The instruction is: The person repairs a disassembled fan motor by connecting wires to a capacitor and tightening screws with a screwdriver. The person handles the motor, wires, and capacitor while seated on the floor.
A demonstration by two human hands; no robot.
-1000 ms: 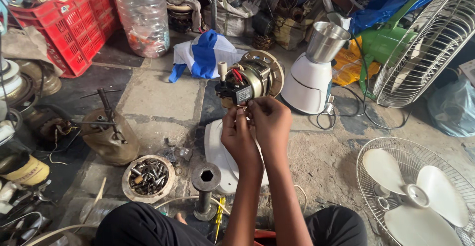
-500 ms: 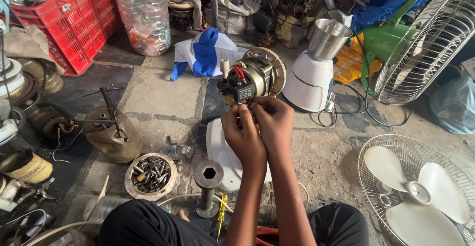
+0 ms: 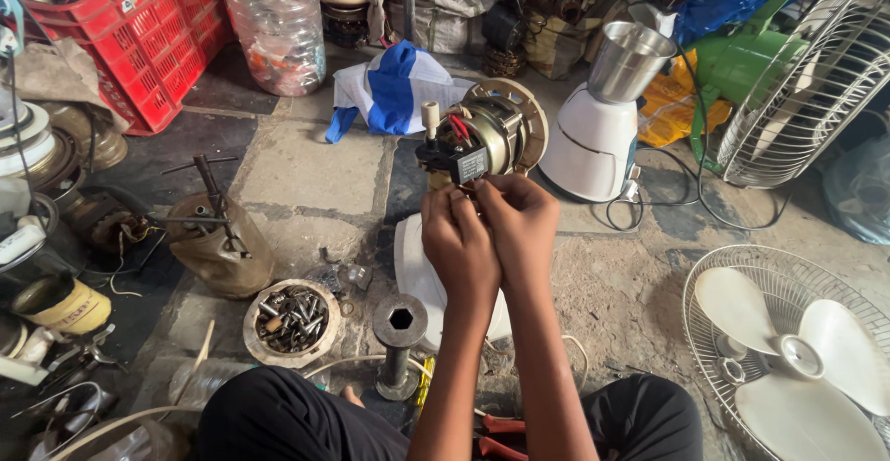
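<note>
Not much has shifted in the last second, honestly: both my hands stay bunched up at the near end of the fan motor [image 3: 491,136], maybe a touch closer to it than before. My left hand [image 3: 459,243] has its fingers curled in tight against the black block at the motor's front, and my right hand [image 3: 521,220] is pressed right beside it, fingertips pinched at the same spot; I can't tell what exactly they're pinching, since my own knuckles hide it. That motor sits propped over a white fan base [image 3: 417,275] on the stone floor, its round back plate facing away from me, red wires showing on top. Just right of it stands a white mixer base with a steel jar [image 3: 616,99]. Near my left knee there's a bowl of screws [image 3: 292,317] and a black spool [image 3: 400,326], and a fan guard with white blades [image 3: 797,350] lies well off to my right.
</note>
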